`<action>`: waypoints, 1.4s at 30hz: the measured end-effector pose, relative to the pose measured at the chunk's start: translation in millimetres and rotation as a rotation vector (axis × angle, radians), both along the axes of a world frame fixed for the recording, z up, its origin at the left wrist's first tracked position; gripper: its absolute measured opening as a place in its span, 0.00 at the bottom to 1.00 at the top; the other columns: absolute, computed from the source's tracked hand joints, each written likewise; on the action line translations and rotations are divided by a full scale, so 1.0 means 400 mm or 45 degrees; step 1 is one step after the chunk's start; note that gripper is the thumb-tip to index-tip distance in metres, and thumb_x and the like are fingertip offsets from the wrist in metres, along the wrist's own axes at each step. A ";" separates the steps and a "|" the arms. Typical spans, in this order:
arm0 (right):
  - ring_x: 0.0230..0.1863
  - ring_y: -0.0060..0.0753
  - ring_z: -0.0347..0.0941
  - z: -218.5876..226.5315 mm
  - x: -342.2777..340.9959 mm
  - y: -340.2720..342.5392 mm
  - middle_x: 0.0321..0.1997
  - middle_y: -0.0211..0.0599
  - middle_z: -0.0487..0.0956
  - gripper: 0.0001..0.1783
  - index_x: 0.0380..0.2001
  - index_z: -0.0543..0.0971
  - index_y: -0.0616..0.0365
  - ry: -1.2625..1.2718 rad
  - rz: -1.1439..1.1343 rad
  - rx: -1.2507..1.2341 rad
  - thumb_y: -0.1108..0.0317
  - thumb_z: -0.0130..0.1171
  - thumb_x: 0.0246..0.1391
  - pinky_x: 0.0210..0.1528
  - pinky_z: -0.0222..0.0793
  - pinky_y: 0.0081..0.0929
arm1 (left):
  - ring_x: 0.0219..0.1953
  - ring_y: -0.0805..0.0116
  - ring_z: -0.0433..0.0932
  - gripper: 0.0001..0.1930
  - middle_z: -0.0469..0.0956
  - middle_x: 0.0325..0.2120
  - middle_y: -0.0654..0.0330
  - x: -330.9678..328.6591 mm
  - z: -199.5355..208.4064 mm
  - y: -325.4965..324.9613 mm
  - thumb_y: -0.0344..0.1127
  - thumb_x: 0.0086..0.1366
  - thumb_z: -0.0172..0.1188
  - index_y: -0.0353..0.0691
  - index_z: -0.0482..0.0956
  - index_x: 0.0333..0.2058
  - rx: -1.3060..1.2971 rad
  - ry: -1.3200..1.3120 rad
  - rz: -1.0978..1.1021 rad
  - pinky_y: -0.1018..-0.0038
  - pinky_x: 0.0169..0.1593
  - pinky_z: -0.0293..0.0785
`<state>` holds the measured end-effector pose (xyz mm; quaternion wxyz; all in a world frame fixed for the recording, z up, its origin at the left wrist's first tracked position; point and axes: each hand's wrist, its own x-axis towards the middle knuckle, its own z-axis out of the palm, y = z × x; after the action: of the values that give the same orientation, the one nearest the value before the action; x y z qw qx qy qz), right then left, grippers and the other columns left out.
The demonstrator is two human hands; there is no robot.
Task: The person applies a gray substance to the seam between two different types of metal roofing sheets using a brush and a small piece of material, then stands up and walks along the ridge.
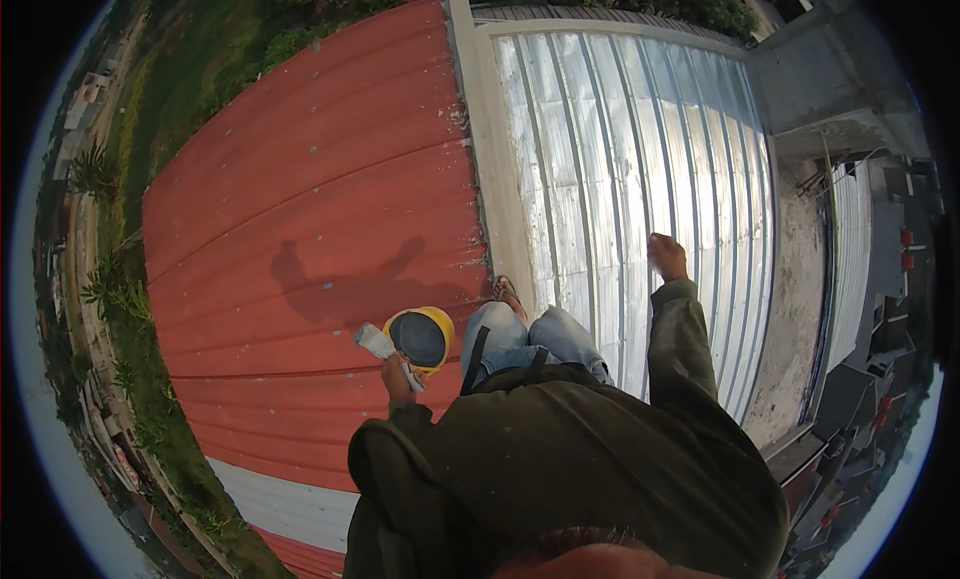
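My left hand (pixel 397 379) is closed around the handle of a wide paintbrush (pixel 374 340) with pale grey-white bristles. Right beside it is a yellow bucket (pixel 434 329) with grey inside; whether the same hand also carries the bucket I cannot tell. Out to the right, my right hand (pixel 668 258) hovers above the silver metal roof (pixel 625 169), fingers curled in a loose fist with nothing visible in them. A sandalled foot (pixel 508 296) of mine stands by the concrete ledge between the two roofs.
A red corrugated roof (pixel 330 189) slopes away on the left, with my shadow on it. The raised concrete ledge (pixel 484 149) divides it from the silver roof. A concrete wall (pixel 800 89) rises at the far right. Grass and plants (pixel 130 289) lie beyond the left roof edge.
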<state>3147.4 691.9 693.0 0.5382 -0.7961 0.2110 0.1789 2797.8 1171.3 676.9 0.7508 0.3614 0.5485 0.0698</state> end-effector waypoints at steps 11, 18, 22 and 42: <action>0.46 0.27 0.72 0.222 -0.003 0.626 0.43 0.42 0.77 0.20 0.48 0.71 0.65 0.019 1.060 0.504 0.64 0.56 0.55 0.49 0.67 0.25 | 0.28 0.78 0.68 0.14 0.69 0.26 0.67 0.472 0.179 0.020 0.40 0.59 0.54 0.37 0.71 0.40 0.429 -0.212 -0.269 0.78 0.32 0.64; 0.34 0.29 0.73 0.183 0.102 0.789 0.37 0.43 0.77 0.22 0.48 0.69 0.65 -0.112 1.406 0.602 0.65 0.58 0.52 0.39 0.69 0.27 | 0.30 0.78 0.70 0.16 0.72 0.31 0.64 0.783 0.279 -0.018 0.40 0.63 0.52 0.35 0.71 0.44 0.142 -0.239 -0.717 0.79 0.33 0.67; 0.40 0.35 0.74 0.204 0.210 0.816 0.36 0.49 0.77 0.19 0.44 0.70 0.65 0.063 1.341 0.463 0.68 0.56 0.48 0.43 0.67 0.30 | 0.31 0.77 0.71 0.16 0.74 0.29 0.63 0.920 0.266 -0.020 0.41 0.62 0.54 0.35 0.74 0.41 0.165 -0.298 -0.863 0.78 0.34 0.68; 0.30 0.21 0.69 0.200 0.746 0.770 0.37 0.34 0.77 0.09 0.33 0.70 0.56 0.229 0.285 0.889 0.78 0.45 0.48 0.33 0.65 0.20 | 0.29 0.78 0.62 0.20 0.65 0.25 0.64 1.450 0.169 -0.054 0.50 0.62 0.55 0.37 0.64 0.35 0.412 -0.584 -1.195 0.79 0.34 0.63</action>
<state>3445.8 1000.0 773.0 0.7337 -0.5638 0.0956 0.3669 3377.6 1149.7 744.5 0.7364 0.6538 0.1327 -0.1122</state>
